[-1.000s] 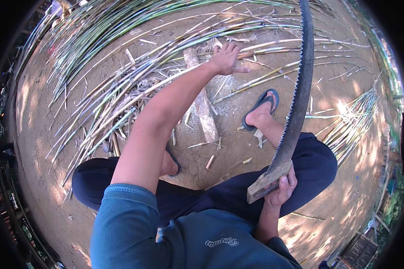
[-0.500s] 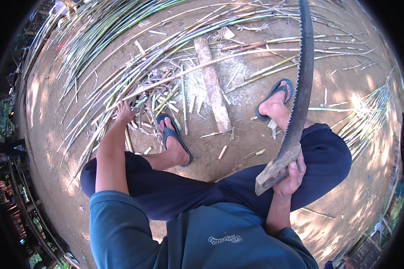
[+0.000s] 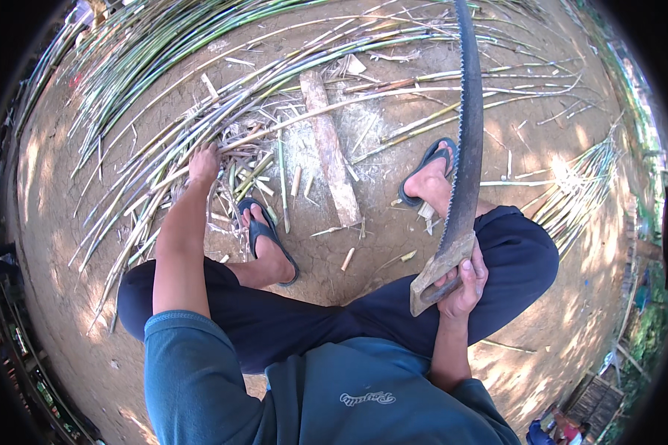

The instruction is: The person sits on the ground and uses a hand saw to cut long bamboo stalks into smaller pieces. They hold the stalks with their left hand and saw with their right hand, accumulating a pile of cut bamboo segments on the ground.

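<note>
My right hand (image 3: 464,285) is wrapped round the wooden handle of a large handsaw (image 3: 467,141), above my right thigh. Its long, slightly curved blade points up and away, teeth facing left. Reaching forward left, my left hand (image 3: 205,163) is down among long thin bamboo-like canes (image 3: 193,137) on the ground. Its fingers curl over the pile; their tips and whatever they grip are hidden. Short cut cane pieces (image 3: 252,174) and dry scraps lie just right of that hand. A rough wooden plank (image 3: 326,148) rests on the ground between my feet, with pale sawdust around it.
My feet in dark flip-flops (image 3: 274,248) stand either side of the plank. A large heap of green canes (image 3: 133,70) spreads at the far left. Another bundle of canes (image 3: 583,185) lies at the right. People (image 3: 557,430) show at the lower right edge.
My left hand has moved farther forward and slightly right over the canes. The saw stays upright in my right hand. The whole view has shifted somewhat.
</note>
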